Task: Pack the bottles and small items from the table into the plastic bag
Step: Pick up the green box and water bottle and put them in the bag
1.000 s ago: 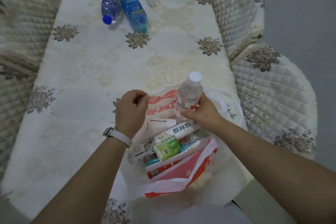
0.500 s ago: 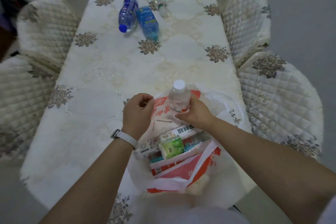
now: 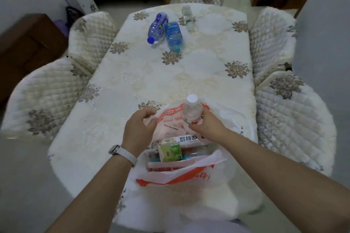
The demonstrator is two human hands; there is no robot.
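Right hand (image 3: pixel 206 126) gripping clear white-capped bottle (image 3: pixel 191 112) above bag (image 3: pixel 170 177); left hand (image 3: pixel 139 128) pinching bag rim; cream floral table (image 3: pixel 151 81) filling mid-frame.

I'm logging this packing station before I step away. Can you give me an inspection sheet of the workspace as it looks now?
Surface: table under a cream embroidered cloth.
Job's things: plastic bag open at the near edge, holding a green pack and a white box; blue-capped bottle, light-blue bottle and clear bottle lie at the far end.
Clutter: nothing seen.
Hands: left hand grips the bag's rim; right hand holds a white-capped bottle upright at the bag's mouth.
Cables: nothing seen.
Surroundings: quilted chairs around the table; wooden cabinet at left.
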